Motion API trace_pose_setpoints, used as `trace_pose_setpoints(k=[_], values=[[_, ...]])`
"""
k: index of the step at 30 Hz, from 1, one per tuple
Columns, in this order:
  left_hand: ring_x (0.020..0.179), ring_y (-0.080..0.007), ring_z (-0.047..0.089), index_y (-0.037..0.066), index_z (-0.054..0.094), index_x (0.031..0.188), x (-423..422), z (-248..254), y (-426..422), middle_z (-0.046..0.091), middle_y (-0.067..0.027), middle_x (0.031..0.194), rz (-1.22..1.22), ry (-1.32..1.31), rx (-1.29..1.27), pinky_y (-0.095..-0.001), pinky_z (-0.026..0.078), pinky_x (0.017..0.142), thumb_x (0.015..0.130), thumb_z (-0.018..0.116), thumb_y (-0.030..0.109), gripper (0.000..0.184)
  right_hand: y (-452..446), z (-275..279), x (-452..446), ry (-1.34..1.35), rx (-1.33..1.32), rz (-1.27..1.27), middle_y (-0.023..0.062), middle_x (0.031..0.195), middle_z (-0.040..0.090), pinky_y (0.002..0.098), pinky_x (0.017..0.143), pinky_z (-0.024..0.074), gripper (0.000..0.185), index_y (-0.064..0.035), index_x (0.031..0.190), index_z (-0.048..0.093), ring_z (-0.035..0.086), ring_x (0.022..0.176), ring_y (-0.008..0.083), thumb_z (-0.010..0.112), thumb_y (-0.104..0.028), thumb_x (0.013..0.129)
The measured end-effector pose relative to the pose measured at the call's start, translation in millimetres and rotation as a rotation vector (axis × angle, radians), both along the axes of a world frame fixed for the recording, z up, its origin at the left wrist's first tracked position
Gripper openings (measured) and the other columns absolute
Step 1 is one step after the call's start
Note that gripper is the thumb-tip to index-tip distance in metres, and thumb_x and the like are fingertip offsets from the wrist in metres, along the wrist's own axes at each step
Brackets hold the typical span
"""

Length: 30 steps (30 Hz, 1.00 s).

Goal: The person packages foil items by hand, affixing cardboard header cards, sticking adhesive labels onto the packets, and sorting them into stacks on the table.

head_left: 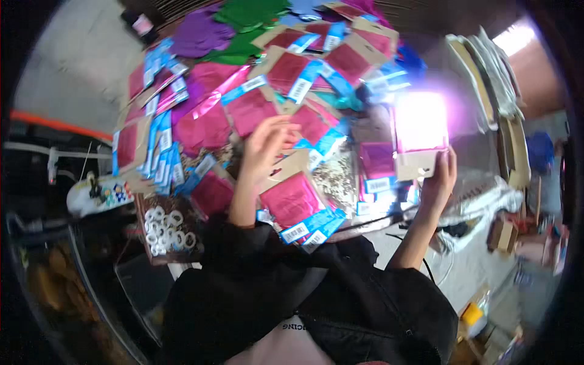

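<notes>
My left hand (272, 141) is above the middle of the pile, fingers apart and slightly curled, with nothing in it. A pink pack with a cardboard top (291, 198) lies just below it. On the right, my right hand (441, 176) grips the cardboard end of a flat package (416, 165), whose upper part is washed out by bright glare. Left of that package a pink pack with a blue label (377, 161) lies on the table. Many more pink packs (249, 111) with blue barcode labels overlap across the table.
Purple cloth (202, 31) and green cloth (248, 13) lie at the far side. White rings (163, 231) fill a tray at the near left. A white board with small figures (100, 194) stands further left. Stacked white and brown packaging (496, 79) is at the right.
</notes>
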State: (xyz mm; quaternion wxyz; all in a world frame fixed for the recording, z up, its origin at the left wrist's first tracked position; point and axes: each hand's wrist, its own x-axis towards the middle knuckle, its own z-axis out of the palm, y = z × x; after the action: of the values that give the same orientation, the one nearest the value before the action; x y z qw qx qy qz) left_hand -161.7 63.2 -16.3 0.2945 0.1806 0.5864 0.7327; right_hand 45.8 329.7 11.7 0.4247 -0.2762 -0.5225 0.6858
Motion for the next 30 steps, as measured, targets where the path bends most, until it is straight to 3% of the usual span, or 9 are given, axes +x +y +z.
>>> trace_pose_setpoints(k=[5, 10, 15, 17, 18, 22, 25, 27, 30], values=[[0.092, -0.0204, 0.057, 0.008, 0.027, 0.133, 14.8, 5.9, 0.9, 0.051, -0.0203, 0.118, -0.162, -0.039, 0.015, -0.0284, 0.048, 0.075, 0.086, 0.053, 0.005, 0.054, -81.3, -10.9, -56.2, -0.082, -0.102, 0.349, 0.0054, 0.095, 0.057, 0.0208, 0.075, 0.0409, 0.033, -0.0057, 0.116, 0.046, 0.053, 0.081, 0.0103, 0.056, -0.010, 0.085], [0.088, -0.0203, 0.057, 0.011, 0.027, 0.134, 11.8, 13.4, -10.3, 0.046, -0.0219, 0.121, 0.201, 0.048, 0.162, -0.0275, 0.049, 0.070, 0.081, 0.055, -0.002, 0.061, -118.5, -7.8, -77.6, -0.106, -0.090, 0.575, 0.0062, 0.093, 0.057, 0.0215, 0.072, 0.0431, 0.036, -0.0055, 0.117, 0.045, 0.055, 0.078, 0.0134, 0.057, -0.008, 0.084], [0.060, -0.0109, 0.050, 0.009, 0.042, 0.124, -2.5, 63.5, -83.5, 0.056, -0.0101, 0.100, 0.435, 0.324, -0.172, -0.0217, 0.041, 0.049, 0.076, 0.058, 0.000, 0.051, -122.4, -11.0, -74.5, -0.179, -0.082, 0.754, 0.0086, 0.093, 0.056, 0.0221, 0.067, 0.0459, 0.030, -0.0039, 0.115, 0.044, 0.056, 0.073, 0.0143, 0.053, -0.009, 0.087], [0.055, -0.0138, 0.051, 0.008, 0.052, 0.117, -29.3, 96.7, -123.7, 0.058, -0.0077, 0.094, 0.674, 0.405, -0.621, -0.0243, 0.043, 0.048, 0.073, 0.062, 0.008, 0.045, -114.9, -18.3, -79.2, -0.176, -0.070, 0.747, 0.0091, 0.092, 0.057, 0.0222, 0.065, 0.0463, 0.029, -0.0035, 0.114, 0.045, 0.057, 0.071, 0.0146, 0.053, -0.010, 0.087], [0.057, -0.0151, 0.053, 0.007, 0.053, 0.115, -52.0, 94.3, -150.8, 0.058, -0.0091, 0.093, 0.725, 0.333, -0.218, -0.0253, 0.044, 0.049, 0.074, 0.063, 0.009, 0.042, -109.0, -23.4, -80.3, -0.174, -0.060, 0.720, 0.0096, 0.092, 0.057, 0.0222, 0.064, 0.0467, 0.028, -0.0032, 0.114, 0.046, 0.057, 0.070, 0.0149, 0.053, -0.010, 0.088], [0.073, -0.0188, 0.058, 0.003, 0.053, 0.114, -116.6, 100.0, -222.8, 0.061, -0.0113, 0.095, 1.132, 0.570, -0.717, -0.0255, 0.048, 0.065, 0.079, 0.064, 0.027, 0.044, -85.3, -16.6, -79.7, -0.209, 0.012, 0.587, 0.0105, 0.091, 0.059, 0.0224, 0.063, 0.0472, 0.022, -0.0019, 0.108, 0.050, 0.058, 0.069, 0.0151, 0.053, -0.012, 0.088], [0.077, -0.0301, 0.057, 0.008, 0.055, 0.111, -178.0, 45.0, -265.9, 0.060, -0.0161, 0.089, 1.147, 0.735, -1.073, -0.0374, 0.047, 0.072, 0.077, 0.059, 0.047, 0.052, -70.8, -4.4, -99.2, -0.122, 0.206, 0.502, 0.0101, 0.090, 0.059, 0.0227, 0.063, 0.0471, 0.020, -0.0020, 0.106, 0.052, 0.056, 0.067, 0.0144, 0.053, -0.011, 0.088], [0.092, -0.0345, 0.053, 0.017, 0.055, 0.113, -174.0, 40.6, -258.9, 0.057, -0.0173, 0.100, 0.897, 0.522, -1.503, -0.0433, 0.044, 0.081, 0.076, 0.053, 0.058, 0.055, -60.0, 9.0, -108.7, -0.160, 0.245, 0.528, 0.0055, 0.085, 0.058, 0.0217, 0.062, 0.0466, 0.020, -0.0030, 0.106, 0.053, 0.056, 0.065, 0.0138, 0.054, -0.010, 0.087], [0.106, -0.0353, 0.045, 0.022, 0.055, 0.113, -160.0, 35.2, -238.0, 0.050, -0.0169, 0.114, 1.043, 0.594, -1.667, -0.0476, 0.038, 0.088, 0.076, 0.049, 0.061, 0.054, -42.6, 16.9, -137.8, -0.267, 0.394, 0.455, 0.0086, 0.083, 0.060, 0.0232, 0.057, 0.0462, 0.020, -0.0012, 0.102, 0.055, 0.055, 0.064, 0.0140, 0.055, -0.013, 0.087]])
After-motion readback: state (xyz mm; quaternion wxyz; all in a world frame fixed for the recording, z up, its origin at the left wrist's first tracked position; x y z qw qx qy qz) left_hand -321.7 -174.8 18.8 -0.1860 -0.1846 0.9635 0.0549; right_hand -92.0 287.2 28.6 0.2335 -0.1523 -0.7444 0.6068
